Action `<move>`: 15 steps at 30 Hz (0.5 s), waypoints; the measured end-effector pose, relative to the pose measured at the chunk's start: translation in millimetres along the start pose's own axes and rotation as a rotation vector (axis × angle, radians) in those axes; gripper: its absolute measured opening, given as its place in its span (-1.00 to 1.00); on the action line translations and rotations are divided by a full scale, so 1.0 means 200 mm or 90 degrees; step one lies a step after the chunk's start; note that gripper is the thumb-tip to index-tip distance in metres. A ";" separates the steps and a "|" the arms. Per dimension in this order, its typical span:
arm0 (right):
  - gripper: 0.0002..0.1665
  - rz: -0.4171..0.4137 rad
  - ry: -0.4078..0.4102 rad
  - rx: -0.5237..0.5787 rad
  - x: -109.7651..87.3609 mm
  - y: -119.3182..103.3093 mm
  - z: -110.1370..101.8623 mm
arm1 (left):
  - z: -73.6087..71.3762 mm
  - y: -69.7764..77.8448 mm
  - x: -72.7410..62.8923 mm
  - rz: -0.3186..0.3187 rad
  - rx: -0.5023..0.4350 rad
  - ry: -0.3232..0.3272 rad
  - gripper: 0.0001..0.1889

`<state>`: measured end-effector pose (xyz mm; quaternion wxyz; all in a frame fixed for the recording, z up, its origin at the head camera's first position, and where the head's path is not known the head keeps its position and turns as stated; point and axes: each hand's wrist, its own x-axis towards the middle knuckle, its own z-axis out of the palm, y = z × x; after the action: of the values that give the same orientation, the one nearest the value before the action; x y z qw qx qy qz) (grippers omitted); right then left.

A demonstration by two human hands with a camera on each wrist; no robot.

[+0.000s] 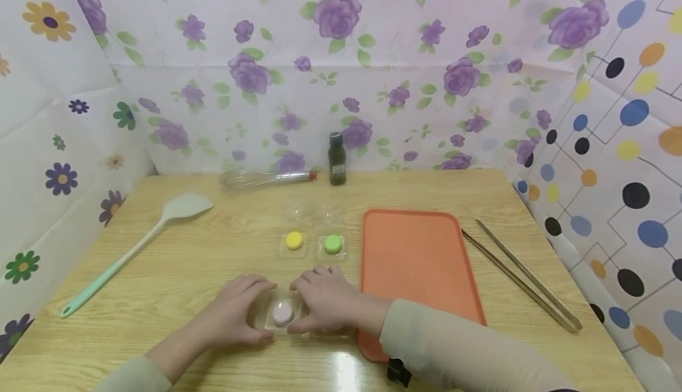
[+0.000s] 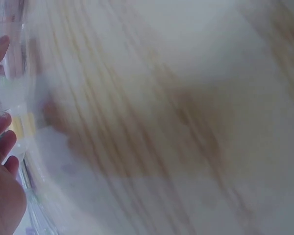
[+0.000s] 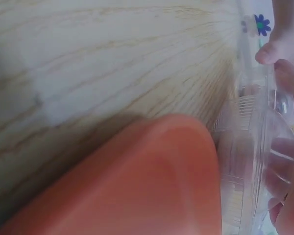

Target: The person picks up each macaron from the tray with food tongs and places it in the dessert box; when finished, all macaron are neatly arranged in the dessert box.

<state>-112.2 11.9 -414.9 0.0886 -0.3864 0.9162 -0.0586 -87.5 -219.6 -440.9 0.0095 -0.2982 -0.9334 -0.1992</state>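
Observation:
A clear plastic clamshell case (image 1: 267,320) with a pale lilac macaron (image 1: 283,313) in it lies near the table's front edge. My left hand (image 1: 234,309) grips its left side, thumb in front and fingers behind. On the right side my right hand (image 1: 330,300) holds it with curled fingers, covering much of the clear plastic there. In the right wrist view the domed clear plastic (image 3: 279,152) shows beside the fingers. Farther back, another clear case lies spread open with a yellow macaron (image 1: 294,240) and a green macaron (image 1: 333,244) in its cups.
An orange tray (image 1: 415,262) lies right of the cases, partly under my right forearm. Metal tongs (image 1: 524,276) lie beyond it. A pale green spatula (image 1: 135,247) is at the left. A whisk (image 1: 266,179) and a dark bottle (image 1: 337,160) stand along the back.

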 end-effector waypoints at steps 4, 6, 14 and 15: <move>-0.13 0.007 0.002 0.005 0.00 -0.01 0.00 | -0.02 0.00 -0.01 0.001 -0.011 -0.005 -0.22; -0.13 0.011 -0.001 0.005 0.00 -0.01 0.00 | -0.03 0.00 -0.01 0.002 -0.013 -0.011 -0.26; -0.11 0.022 -0.012 0.014 0.00 -0.01 -0.01 | -0.04 -0.01 0.00 0.005 0.007 -0.034 -0.23; -0.11 0.022 -0.012 0.014 0.00 0.00 0.00 | -0.04 -0.01 0.00 0.006 0.008 -0.034 -0.22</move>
<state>-112.4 10.7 -414.1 0.1023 -0.3703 0.9211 -0.0637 -89.0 -224.4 -434.8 -0.0124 -0.3076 -0.9333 -0.1851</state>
